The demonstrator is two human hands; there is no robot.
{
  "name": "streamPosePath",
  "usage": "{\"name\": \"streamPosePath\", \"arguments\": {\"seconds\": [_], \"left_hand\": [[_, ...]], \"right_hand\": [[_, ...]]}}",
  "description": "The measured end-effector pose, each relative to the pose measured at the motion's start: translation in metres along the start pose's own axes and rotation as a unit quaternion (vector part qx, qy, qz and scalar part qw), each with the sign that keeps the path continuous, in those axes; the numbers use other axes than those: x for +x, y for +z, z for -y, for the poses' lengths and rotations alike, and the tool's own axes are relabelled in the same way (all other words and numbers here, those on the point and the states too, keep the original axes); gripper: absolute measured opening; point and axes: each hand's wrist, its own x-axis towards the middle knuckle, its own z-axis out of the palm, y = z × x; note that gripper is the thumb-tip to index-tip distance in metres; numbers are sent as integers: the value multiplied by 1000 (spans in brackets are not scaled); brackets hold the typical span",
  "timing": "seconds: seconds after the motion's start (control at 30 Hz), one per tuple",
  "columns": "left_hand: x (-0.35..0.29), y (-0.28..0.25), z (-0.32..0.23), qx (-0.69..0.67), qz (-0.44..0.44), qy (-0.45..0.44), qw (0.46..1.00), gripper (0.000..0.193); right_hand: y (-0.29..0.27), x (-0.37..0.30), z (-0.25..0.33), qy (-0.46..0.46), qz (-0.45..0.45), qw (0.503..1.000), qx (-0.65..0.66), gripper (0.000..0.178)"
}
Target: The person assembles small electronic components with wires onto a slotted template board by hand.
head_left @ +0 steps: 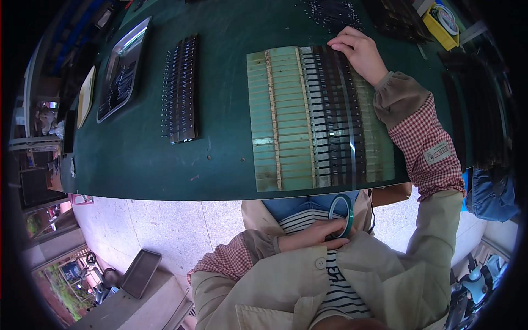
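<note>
A pale green slotted board (289, 118) lies on the table in front of me. Along its right half, dark strips with rows of small leaded parts (324, 110) are set side by side. My right hand (358, 52) rests at the board's far edge, thumb and fingers pinched on the end of a clear tape strip (352, 144). The tape runs lengthwise over the dark strips toward the near edge. Below the table edge, close to my body, my left hand (316, 235) is closed around a teal-edged tape roll (350, 214).
Left of the board lies a bundle of dark strips (184, 91). Farther left are a metal tray (144, 41) holding small dark parts and a yellow tray (85, 98). Loose parts (333, 14) lie at the far edge. A yellow box (444, 30) stands far right, above dark strips (484, 110).
</note>
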Motion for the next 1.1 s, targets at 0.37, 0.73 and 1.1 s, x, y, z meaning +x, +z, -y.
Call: {"name": "streamPosePath", "arguments": {"seconds": [0.37,0.73,1.1], "left_hand": [[6,5,-5,5,13,-13,1000,21],[11,7,-14,48,26,11,998,25],[12,10,-16,70,39,-32,996,26]], "right_hand": [[-18,1,3,62,11,998,7,18],[-33,-18,15,-112,114,976,-145,49],[-44,-20,18,-165,78,964,-192,42]]}}
